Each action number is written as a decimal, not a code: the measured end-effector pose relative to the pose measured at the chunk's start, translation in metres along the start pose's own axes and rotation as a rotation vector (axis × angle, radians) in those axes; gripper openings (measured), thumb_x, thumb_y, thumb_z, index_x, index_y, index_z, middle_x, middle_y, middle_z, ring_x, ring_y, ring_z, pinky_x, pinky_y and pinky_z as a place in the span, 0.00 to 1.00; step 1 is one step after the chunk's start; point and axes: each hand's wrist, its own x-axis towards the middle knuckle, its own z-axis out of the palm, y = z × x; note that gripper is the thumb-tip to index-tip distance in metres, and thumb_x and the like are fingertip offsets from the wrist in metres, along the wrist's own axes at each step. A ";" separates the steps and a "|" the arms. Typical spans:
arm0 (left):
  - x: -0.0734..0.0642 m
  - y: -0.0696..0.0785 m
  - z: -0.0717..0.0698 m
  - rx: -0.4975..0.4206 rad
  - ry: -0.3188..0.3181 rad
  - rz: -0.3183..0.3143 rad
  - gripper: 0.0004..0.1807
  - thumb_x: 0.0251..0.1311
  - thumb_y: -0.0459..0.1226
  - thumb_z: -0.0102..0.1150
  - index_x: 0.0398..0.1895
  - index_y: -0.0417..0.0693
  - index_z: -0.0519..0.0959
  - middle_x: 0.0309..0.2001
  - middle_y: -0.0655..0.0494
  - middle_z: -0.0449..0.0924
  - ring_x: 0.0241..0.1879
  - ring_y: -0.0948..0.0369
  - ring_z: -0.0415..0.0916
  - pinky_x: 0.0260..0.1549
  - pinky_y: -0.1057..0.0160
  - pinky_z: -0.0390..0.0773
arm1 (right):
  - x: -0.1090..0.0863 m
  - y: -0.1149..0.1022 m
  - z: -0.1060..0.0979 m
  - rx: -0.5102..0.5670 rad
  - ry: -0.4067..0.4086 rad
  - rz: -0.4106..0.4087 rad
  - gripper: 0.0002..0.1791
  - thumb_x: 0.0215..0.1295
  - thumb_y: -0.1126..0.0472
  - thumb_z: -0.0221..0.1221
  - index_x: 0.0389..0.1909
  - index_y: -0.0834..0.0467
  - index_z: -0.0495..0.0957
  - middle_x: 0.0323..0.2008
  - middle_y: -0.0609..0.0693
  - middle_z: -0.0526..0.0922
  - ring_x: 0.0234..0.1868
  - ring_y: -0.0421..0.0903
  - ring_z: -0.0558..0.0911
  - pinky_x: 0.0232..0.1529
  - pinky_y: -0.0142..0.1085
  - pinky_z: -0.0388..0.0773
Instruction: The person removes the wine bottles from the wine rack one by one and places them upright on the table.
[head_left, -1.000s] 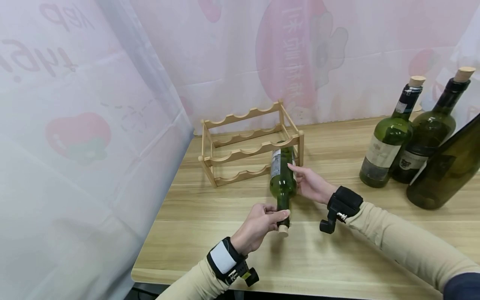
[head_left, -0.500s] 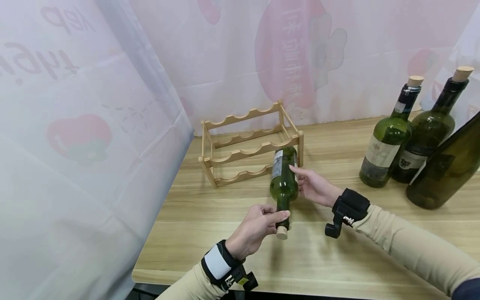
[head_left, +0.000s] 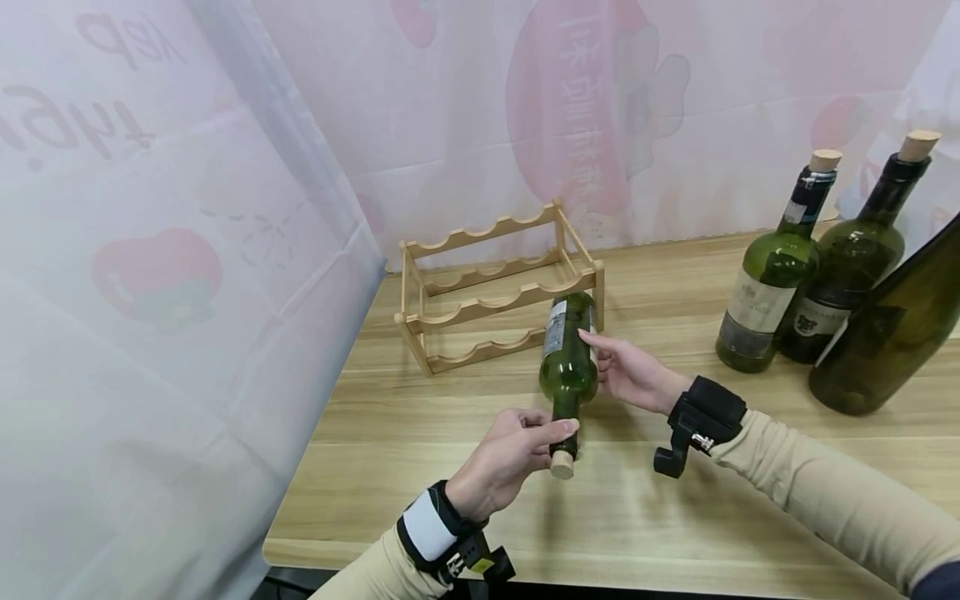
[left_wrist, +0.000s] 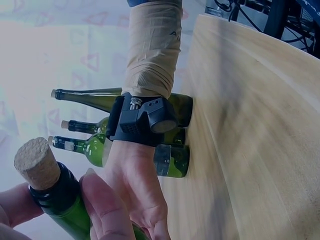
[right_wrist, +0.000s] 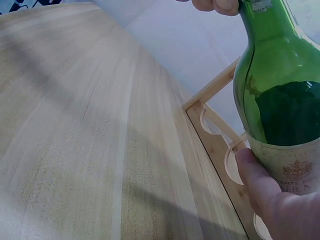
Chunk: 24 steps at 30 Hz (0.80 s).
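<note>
A green wine bottle (head_left: 566,379) lies with its corked neck toward me and its base end in the right-hand part of a two-tier wooden wine rack (head_left: 487,312), below the upper front rail. My left hand (head_left: 508,457) pinches the neck between thumb and fingers, just behind the cork (left_wrist: 37,162). On the bottle's right side, my right hand (head_left: 633,375) holds the body, thumb along the pale label (right_wrist: 295,165). Some right-hand fingers are hidden under the glass. Whether the base rests on the lower rail cannot be told.
Three more corked bottles stand at the right of the wooden table (head_left: 360,500): a labelled green one (head_left: 768,300), a darker one (head_left: 843,275) and a tall olive one (head_left: 892,333). A printed white curtain (head_left: 442,125) hangs behind the rack and along the left.
The bottle has shifted slightly toward me, and its cork end now sits a little lower. My right wrist has moved slightly right. Both hands keep their hold.
</note>
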 end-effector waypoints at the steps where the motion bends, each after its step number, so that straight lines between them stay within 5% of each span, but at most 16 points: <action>1: 0.000 0.000 0.000 -0.002 -0.002 -0.001 0.08 0.60 0.35 0.61 0.35 0.38 0.76 0.31 0.58 0.76 0.30 0.66 0.77 0.35 0.69 0.77 | -0.001 0.000 0.000 0.000 0.000 0.001 0.15 0.76 0.50 0.44 0.55 0.54 0.65 0.36 0.44 0.83 0.37 0.39 0.81 0.48 0.34 0.77; 10: -0.002 0.003 0.000 -0.049 -0.045 -0.002 0.09 0.61 0.35 0.60 0.37 0.36 0.76 0.29 0.58 0.81 0.30 0.65 0.79 0.37 0.66 0.79 | -0.009 -0.005 0.002 -0.066 -0.023 0.005 0.30 0.77 0.47 0.41 0.71 0.60 0.49 0.45 0.48 0.80 0.44 0.41 0.81 0.51 0.37 0.77; 13: -0.002 0.004 0.000 -0.073 -0.067 -0.003 0.08 0.61 0.35 0.60 0.37 0.36 0.76 0.28 0.57 0.82 0.29 0.65 0.80 0.37 0.66 0.78 | -0.014 -0.007 0.002 -0.163 -0.018 -0.003 0.36 0.77 0.45 0.37 0.74 0.62 0.41 0.50 0.51 0.78 0.47 0.41 0.82 0.53 0.38 0.77; 16: -0.003 0.005 0.001 -0.086 -0.087 -0.006 0.08 0.61 0.35 0.60 0.37 0.36 0.76 0.27 0.57 0.83 0.28 0.65 0.79 0.36 0.66 0.77 | -0.023 -0.009 0.007 -0.342 0.072 -0.045 0.36 0.78 0.44 0.35 0.74 0.66 0.45 0.56 0.62 0.75 0.52 0.46 0.80 0.60 0.44 0.74; 19: -0.004 0.006 0.002 -0.091 -0.097 -0.005 0.12 0.62 0.35 0.59 0.41 0.32 0.76 0.27 0.57 0.83 0.29 0.65 0.80 0.38 0.66 0.78 | -0.039 -0.011 0.016 -0.674 0.215 -0.185 0.34 0.76 0.52 0.41 0.74 0.68 0.46 0.69 0.69 0.61 0.65 0.59 0.71 0.69 0.54 0.63; 22: -0.005 0.008 0.002 -0.088 -0.113 -0.006 0.16 0.63 0.35 0.58 0.45 0.28 0.74 0.27 0.57 0.83 0.30 0.65 0.80 0.39 0.65 0.79 | -0.054 -0.009 0.025 -1.083 0.257 -0.540 0.40 0.61 0.68 0.55 0.73 0.66 0.50 0.73 0.67 0.51 0.72 0.66 0.58 0.69 0.62 0.56; 24: -0.006 0.011 0.001 -0.085 -0.126 -0.004 0.17 0.64 0.36 0.57 0.47 0.27 0.74 0.27 0.58 0.83 0.29 0.65 0.80 0.39 0.65 0.78 | -0.062 -0.007 0.030 -1.362 0.215 -0.824 0.45 0.50 0.71 0.60 0.73 0.63 0.55 0.74 0.65 0.52 0.72 0.66 0.57 0.71 0.60 0.55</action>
